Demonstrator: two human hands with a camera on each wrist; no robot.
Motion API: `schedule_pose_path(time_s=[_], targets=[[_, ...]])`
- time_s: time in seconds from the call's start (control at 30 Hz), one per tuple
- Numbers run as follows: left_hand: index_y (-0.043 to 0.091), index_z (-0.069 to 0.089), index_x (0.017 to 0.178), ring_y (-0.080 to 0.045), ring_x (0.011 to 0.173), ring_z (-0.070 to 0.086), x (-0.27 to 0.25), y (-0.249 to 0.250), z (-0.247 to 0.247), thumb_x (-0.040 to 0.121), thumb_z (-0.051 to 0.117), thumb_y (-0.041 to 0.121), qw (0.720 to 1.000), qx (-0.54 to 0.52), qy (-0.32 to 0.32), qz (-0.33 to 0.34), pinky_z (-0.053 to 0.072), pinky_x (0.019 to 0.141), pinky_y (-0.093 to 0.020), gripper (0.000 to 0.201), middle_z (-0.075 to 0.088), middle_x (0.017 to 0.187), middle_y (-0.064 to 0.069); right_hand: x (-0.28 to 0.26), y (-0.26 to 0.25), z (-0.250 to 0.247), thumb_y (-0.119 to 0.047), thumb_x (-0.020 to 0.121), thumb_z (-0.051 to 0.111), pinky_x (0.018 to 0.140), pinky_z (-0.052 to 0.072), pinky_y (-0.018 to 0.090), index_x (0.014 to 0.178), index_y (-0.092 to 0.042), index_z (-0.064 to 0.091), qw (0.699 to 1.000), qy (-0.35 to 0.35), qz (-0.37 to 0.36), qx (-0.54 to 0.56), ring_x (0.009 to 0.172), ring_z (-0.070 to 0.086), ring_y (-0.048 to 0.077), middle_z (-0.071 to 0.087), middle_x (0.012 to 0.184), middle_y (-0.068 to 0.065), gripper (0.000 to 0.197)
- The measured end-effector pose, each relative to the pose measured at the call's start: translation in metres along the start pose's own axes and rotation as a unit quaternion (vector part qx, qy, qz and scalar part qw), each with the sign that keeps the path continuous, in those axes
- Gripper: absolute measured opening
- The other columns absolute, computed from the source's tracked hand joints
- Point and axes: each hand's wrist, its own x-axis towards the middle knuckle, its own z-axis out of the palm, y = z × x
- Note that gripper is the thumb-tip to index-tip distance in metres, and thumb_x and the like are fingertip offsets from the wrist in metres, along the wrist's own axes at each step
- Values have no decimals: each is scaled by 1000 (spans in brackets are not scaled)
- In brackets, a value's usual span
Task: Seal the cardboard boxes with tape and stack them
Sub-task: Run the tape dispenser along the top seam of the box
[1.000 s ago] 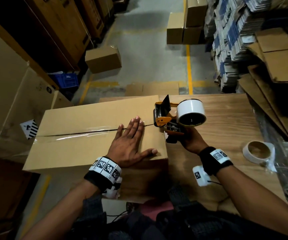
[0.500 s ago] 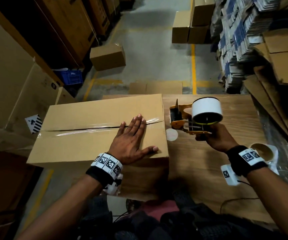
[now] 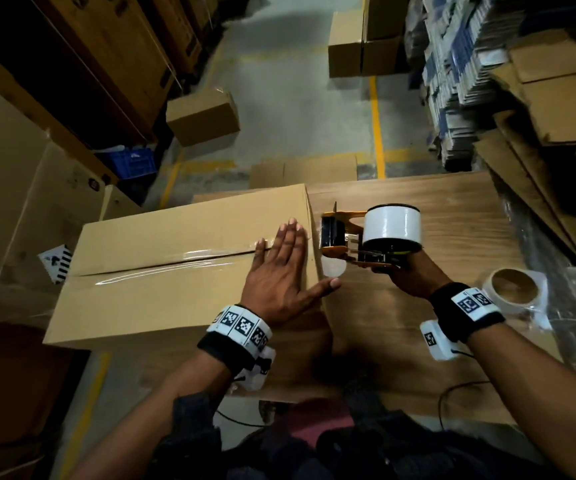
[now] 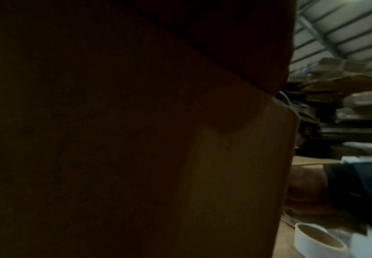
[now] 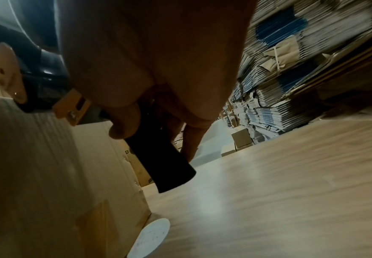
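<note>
The box [image 3: 182,268] sat on the left part of the table [image 3: 452,216], clear tape [image 3: 162,271] running along its top seam. The left hand [image 3: 279,275] lay flat on the box's right end, fingers straight over the tape, thumb out past the edge. The right hand [image 3: 407,275] gripped the dispenser [image 3: 369,233] by its handle, just right of the box. 1 spare roll [image 3: 513,289] lay at the right.

No word, brand or number can be read anywhere. The wristbands [image 3: 239,325] carry black-and-white square code markers, and a white label [image 3: 56,263] with black stripes sits on a carton at the left; its print is too small to make out.
</note>
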Motion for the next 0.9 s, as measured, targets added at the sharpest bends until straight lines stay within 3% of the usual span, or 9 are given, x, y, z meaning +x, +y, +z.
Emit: schedule_pose_path(time_s=[0.07, 0.13, 0.23, 0.33, 0.53, 0.7, 0.9], targets=[[20, -17, 164, -10, 156, -25, 0, -1, 1, 81, 2, 97, 1000, -2, 1, 0, -4, 129, -50, 115, -28, 170, 3, -1, -5, -10, 1, 91, 65, 97, 55, 55, 121, -11, 70, 999, -19, 42, 0, 110, 70, 27, 74, 116, 10, 33], [21, -17, 164, -10, 156, -25, 0, -2, 1, 83, 4, 96, 1000, 0, 4, -1, -5, 129, -50, 113, -27, 170, 4, -2, 1, -21, 7, 90, 59, 96, 57, 54, 118, -11, 72, 998, -26, 50, -11, 107, 72, 21, 76, 113, 8, 36], [22, -19, 164, -10, 155, -27, 0, -1, 2, 85, 5, 94, 1000, -3, 4, -2, -7, 129, -49, 110, -29, 170, 4, -8, 20, -37, 4, 87, 65, 92, 57, 54, 112, -15, 76, 996, -32, 39, -71, 105, 71, 24, 77, 108, 6, 33], [22, -20, 164, -9, 155, -28, -1, 0, 2, 87, 7, 93, 1000, -2, 10, -5, -8, 129, -48, 108, -29, 170, 5, -19, 7, -51, 5, 86, 64, 88, 57, 51, 107, -16, 73, 990, -65, 64, -105, 98, 70, 26, 76, 102, 5, 31], [23, -19, 164, -8, 154, -29, -2, 1, 3, 88, 9, 92, 1000, -6, 14, -5, -8, 129, -48, 106, -28, 170, 4, -10, -25, -40, 2, 81, 62, 75, 50, 33, 128, -23, 58, 978, -149, 41, -141, 90, 63, 15, 68, 101, -6, 53], [23, -19, 164, -8, 155, -28, -1, 1, 3, 89, 9, 92, 1000, -2, 15, -7, -8, 129, -48, 106, -29, 170, 5, -2, -37, -53, -4, 74, 61, 79, 60, 46, 129, -33, 53, 971, -151, 57, -174, 94, 68, 19, 70, 100, -12, 62], [23, -18, 164, -7, 154, -29, -1, 1, 7, 89, 11, 92, 1000, 3, 21, -8, -8, 129, -48, 106, -29, 170, 6, -4, -37, -79, -4, 78, 60, 76, 59, 45, 126, -33, 53, 961, -155, 51, -221, 92, 68, 20, 69, 95, -15, 56]])
